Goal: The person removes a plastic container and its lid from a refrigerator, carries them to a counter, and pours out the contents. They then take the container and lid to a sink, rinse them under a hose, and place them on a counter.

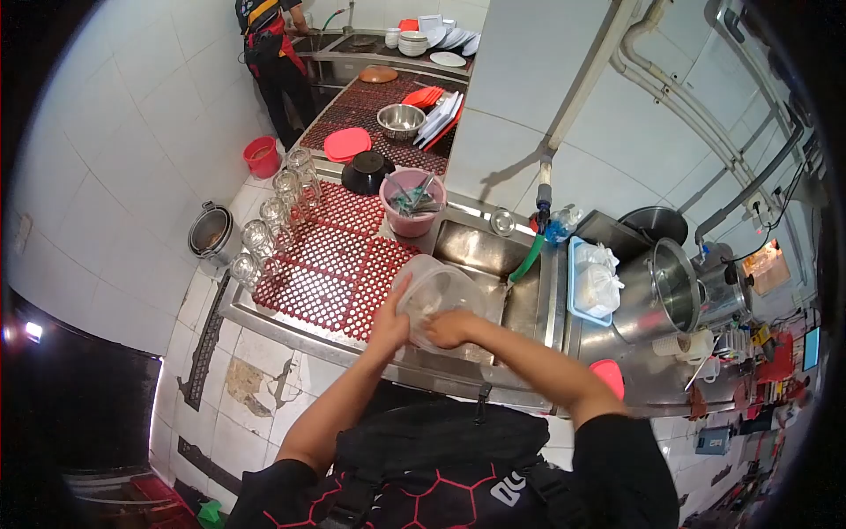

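A translucent plastic tub (443,280) is tilted over the near side of the metal sink (471,244). My left hand (390,316) grips the tub's left rim, thumb up along its edge. Down inside the tub is my right hand (449,329), its fingers curled against the inner wall. Whatever those fingers press on is hidden beneath them. A green hose (527,260) hangs from a tap into the sink, to the right of the tub.
Glass mugs (257,236) line the left edge of the red perforated mat (308,278). A pink bucket (412,207) of utensils stands behind the sink. At right are a blue tray (577,309) with white bags and a large pot (661,295). Another person (278,66) stands far back.
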`<state>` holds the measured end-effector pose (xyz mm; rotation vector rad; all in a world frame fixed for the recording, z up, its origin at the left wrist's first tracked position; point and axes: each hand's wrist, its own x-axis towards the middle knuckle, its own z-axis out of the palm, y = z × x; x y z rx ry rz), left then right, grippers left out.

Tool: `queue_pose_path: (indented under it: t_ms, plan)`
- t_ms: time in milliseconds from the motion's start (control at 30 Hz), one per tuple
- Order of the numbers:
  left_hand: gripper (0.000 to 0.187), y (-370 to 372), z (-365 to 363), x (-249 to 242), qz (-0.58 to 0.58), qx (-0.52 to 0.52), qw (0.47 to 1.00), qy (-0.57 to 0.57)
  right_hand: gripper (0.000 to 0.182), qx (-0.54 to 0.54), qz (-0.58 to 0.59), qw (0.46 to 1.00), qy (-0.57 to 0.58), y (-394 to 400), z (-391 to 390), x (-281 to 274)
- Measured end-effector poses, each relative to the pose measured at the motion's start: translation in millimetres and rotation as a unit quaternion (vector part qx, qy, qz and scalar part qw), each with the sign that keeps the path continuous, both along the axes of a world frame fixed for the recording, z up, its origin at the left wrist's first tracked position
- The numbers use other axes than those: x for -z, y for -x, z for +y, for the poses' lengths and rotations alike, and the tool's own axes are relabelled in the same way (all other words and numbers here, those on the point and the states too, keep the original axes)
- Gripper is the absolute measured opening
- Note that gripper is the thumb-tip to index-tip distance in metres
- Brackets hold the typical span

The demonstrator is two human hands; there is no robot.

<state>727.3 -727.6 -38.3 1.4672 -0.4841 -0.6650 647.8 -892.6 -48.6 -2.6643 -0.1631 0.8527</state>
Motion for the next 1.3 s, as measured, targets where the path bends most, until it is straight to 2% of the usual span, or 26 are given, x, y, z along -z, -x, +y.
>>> queue_pose_path:
  t_ms: [33,133,200,300,333,400,433,500,533,567,633,700,767,833,867,900,933,967,1000,1033,1100,1133,1167,1233,1267,1300]
  plan:
    - [0.078,0,1,-22,0.011,0.011,1.0,-0.025,0.053,0.002,-0.001,1.0,-0.001,-1,1,-6]
    - [0.077,-1,-11,-23,0.025,0.039,0.999,0.007,0.049,0.32,-0.022,0.933,-0.163,-7,0,-36]
    - [0.075,-2,-15,-37,0.015,0.076,0.996,-0.042,0.047,0.511,-0.037,0.817,-0.264,-14,1,-66]
    - [0.074,-3,-19,-70,0.097,0.091,0.99,-0.037,0.047,0.737,-0.047,0.554,-0.385,-25,3,-91]
    - [0.069,-3,-22,-64,0.064,0.096,0.993,-0.014,0.047,0.736,-0.047,0.554,-0.387,-29,-5,-86]
    - [0.067,-7,-18,-76,0.105,0.113,0.987,-0.051,0.047,0.521,0.018,0.774,-0.358,-29,-29,-59]
    - [0.065,-10,-15,-82,0.145,0.13,0.977,-0.086,0.047,0.521,0.022,0.774,-0.359,-28,-36,-44]
    - [0.063,-16,-10,-77,0.16,0.144,0.973,-0.088,0.038,0.329,-0.058,0.875,-0.349,-30,-46,-24]
    - [0.063,-20,-10,-65,0.118,0.134,0.982,-0.054,0.036,0.515,0.039,0.748,-0.416,-25,-22,-57]
    - [0.063,-21,-10,-61,0.075,0.125,0.989,-0.021,0.036,0.515,0.04,0.748,-0.417,-25,-16,-54]
    - [0.063,-24,-9,-51,0.043,0.085,0.995,-0.013,0.035,0.38,0.089,0.866,-0.313,-26,-7,-48]
    - [0.066,-26,-13,-34,-0.16,0.067,0.985,-0.004,0.035,0.228,0.133,0.946,-0.191,-27,-6,-40]
    - [0.067,-15,-8,-57,-0.104,0.084,0.991,0.0,0.034,0.07,0.168,0.981,-0.064,-25,-3,-27]
    - [0.069,-6,-5,-65,0.044,0.088,0.995,-0.026,0.033,-0.085,0.194,0.975,0.068,-24,0,-12]
    - [0.064,-4,-8,-53,0.05,0.073,0.996,-0.014,0.031,0.052,0.138,0.988,-0.051,-15,10,10]
    - [0.064,-1,-7,-53,0.048,0.08,0.995,-0.017,0.03,0.187,0.078,0.965,-0.168,-8,19,28]
    - [0.061,3,-6,-53,0.013,0.074,0.997,-0.029,0.03,0.193,0.075,0.963,-0.171,-12,24,23]
    - [0.057,7,-4,-53,-0.021,0.066,0.997,-0.042,0.029,0.347,0.038,0.866,-0.357,-16,31,14]
    - [0.054,10,-5,-50,-0.031,0.06,0.996,-0.051,0.029,0.477,-0.004,0.709,-0.519,-22,37,4]
    - [0.054,12,-7,-50,-0.033,0.064,0.996,-0.052,0.029,0.479,-0.007,0.706,-0.522,-28,40,2]
    - [0.053,14,-8,-51,0.024,0.038,0.999,-0.01,0.032,0.585,-0.113,0.462,-0.657,-35,45,-2]
    - [0.046,13,-8,-52,-0.008,0.045,0.999,0.019,0.037,0.585,-0.047,0.463,-0.664,-24,54,-28]
    - [0.046,10,-8,-54,-0.011,0.051,0.998,0.017,0.037,0.586,-0.051,0.459,-0.667,-14,60,-44]
    - [0.041,5,-5,-56,0.026,0.038,0.998,-0.05,0.049,0.469,-0.007,0.628,-0.621,8,61,-63]
    - [0.04,3,-5,-47,0.05,0.016,0.998,-0.021,0.061,0.327,-0.113,0.88,-0.326,23,55,-69]
    - [0.04,3,-4,-38,0.046,0.022,0.998,-0.023,0.061,0.331,-0.117,0.877,-0.328,26,50,-68]
